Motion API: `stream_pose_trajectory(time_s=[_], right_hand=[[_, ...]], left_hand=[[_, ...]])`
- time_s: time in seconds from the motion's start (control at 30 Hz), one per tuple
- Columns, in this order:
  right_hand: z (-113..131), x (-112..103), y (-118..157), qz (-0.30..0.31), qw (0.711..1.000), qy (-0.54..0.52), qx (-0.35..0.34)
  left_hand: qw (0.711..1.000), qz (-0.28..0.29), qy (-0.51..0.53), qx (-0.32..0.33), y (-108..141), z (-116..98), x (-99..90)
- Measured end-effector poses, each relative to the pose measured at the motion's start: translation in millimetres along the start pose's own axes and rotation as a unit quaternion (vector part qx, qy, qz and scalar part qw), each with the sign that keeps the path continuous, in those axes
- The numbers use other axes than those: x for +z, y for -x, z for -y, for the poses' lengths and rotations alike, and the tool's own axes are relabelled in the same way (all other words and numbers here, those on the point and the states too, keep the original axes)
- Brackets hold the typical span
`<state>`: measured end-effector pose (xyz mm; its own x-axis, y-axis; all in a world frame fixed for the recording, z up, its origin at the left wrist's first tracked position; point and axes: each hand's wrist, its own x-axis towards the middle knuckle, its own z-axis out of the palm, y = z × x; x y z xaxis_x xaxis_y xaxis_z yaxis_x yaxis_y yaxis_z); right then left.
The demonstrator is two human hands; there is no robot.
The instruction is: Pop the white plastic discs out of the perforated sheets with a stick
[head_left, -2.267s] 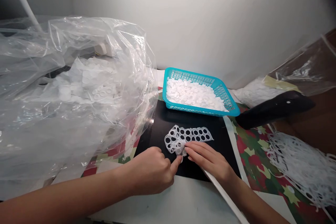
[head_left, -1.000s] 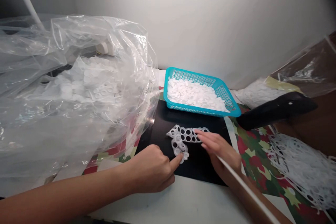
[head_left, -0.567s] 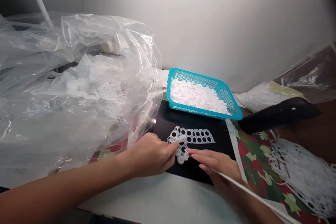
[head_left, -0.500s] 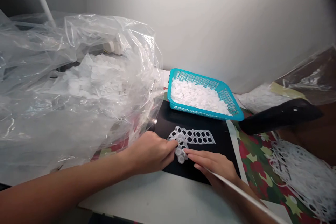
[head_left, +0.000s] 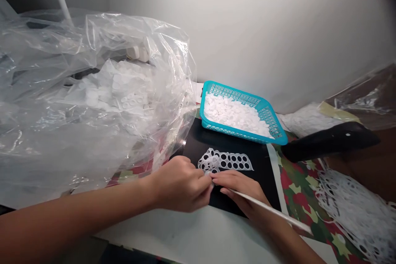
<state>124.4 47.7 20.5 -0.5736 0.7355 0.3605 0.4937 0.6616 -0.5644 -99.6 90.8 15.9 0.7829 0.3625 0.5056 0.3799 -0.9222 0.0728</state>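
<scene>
A translucent plastic strip with rows of round holes [head_left: 235, 161] lies on the black mat [head_left: 258, 185], its left part bunched up. My left hand [head_left: 187, 185] is closed in a fist on the near end of this strip, and its fingers hide what lies under them. Touching the left fingertips, my right hand [head_left: 243, 192] is closed on a thin white stick [head_left: 272, 209] that slants back over the wrist. The stick's front end is hidden by the fingers. Beyond the strip stands a blue plastic basket [head_left: 238, 134] holding many small white discs [head_left: 236, 113].
To the left a big clear plastic bag [head_left: 148, 37] holds white plastic pieces [head_left: 123, 86]. A black curved object [head_left: 328, 142] lies at the right. Below it is a heap of punched-out plastic strips [head_left: 359, 210] on patterned cloth [head_left: 301, 194]. A wall [head_left: 247, 29] rises behind.
My left hand has shifted slightly right and nearer, covering the strip's near end and the discs seen there. My right hand has moved slightly left, and the stick lies at a shallower slant.
</scene>
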Motion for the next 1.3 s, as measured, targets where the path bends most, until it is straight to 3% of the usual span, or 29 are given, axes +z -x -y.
stream_pose_trajectory(time_s=[0.2,0.3,0.67,1.0,1.3], right_hand=[[-3,0,2,0.003,1.000,-0.011,0.010],[-2,-3,2,0.009,1.000,-0.010,0.011],[1,-6,7,0.013,1.000,0.002,0.023],[1,-7,5,0.005,1.000,0.014,0.022],[1,4,10,0.010,0.976,0.200,-0.089]], left_hand=[[0.993,0.003,-0.017,0.115,7,-19,-2.3],[0.989,0.020,-0.049,0.137,11,-25,1.9],[0.987,0.059,-0.051,0.142,7,-23,2.6],[0.990,0.044,-0.023,0.130,10,-21,5.9],[0.989,0.089,0.021,0.116,7,-24,3.1]])
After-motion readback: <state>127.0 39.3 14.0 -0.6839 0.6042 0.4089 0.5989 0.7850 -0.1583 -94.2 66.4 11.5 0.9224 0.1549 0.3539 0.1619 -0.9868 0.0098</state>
